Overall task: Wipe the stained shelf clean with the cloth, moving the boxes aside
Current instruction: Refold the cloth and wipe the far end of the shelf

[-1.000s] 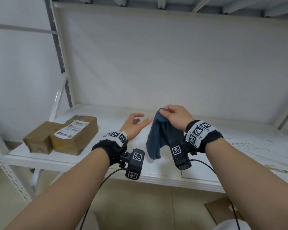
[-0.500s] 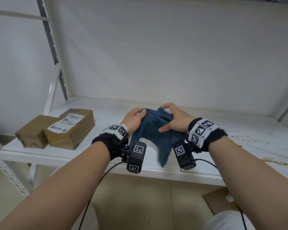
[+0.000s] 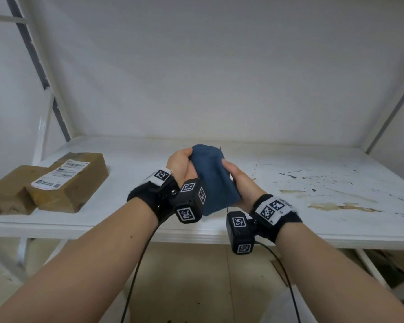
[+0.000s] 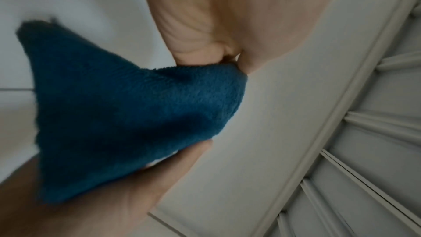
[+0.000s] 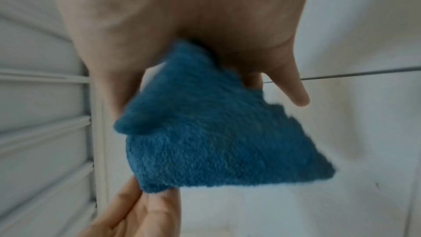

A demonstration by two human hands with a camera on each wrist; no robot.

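Note:
A folded dark blue cloth (image 3: 212,177) is held up between both hands above the white shelf (image 3: 313,224). My left hand (image 3: 181,165) pinches its upper left corner (image 4: 227,71). My right hand (image 3: 239,183) grips the right edge of the cloth (image 5: 216,133), thumb on top. Brown stains (image 3: 341,207) and dark flecks mark the shelf's right half. Two brown cardboard boxes (image 3: 72,180) (image 3: 8,192) lie side by side at the shelf's left end, the nearer one bearing a white label.
The shelf's back panel (image 3: 219,78) rises behind the hands, with uprights at left (image 3: 44,78) and right (image 3: 392,108). Cables hang from the wrist cameras below the shelf's front edge. Flattened cardboard (image 3: 383,264) lies on the floor at the lower right.
A second ago only my right hand held the hanging cloth and my left was open. Both hands then took it and have folded it into a smaller, compact pad.

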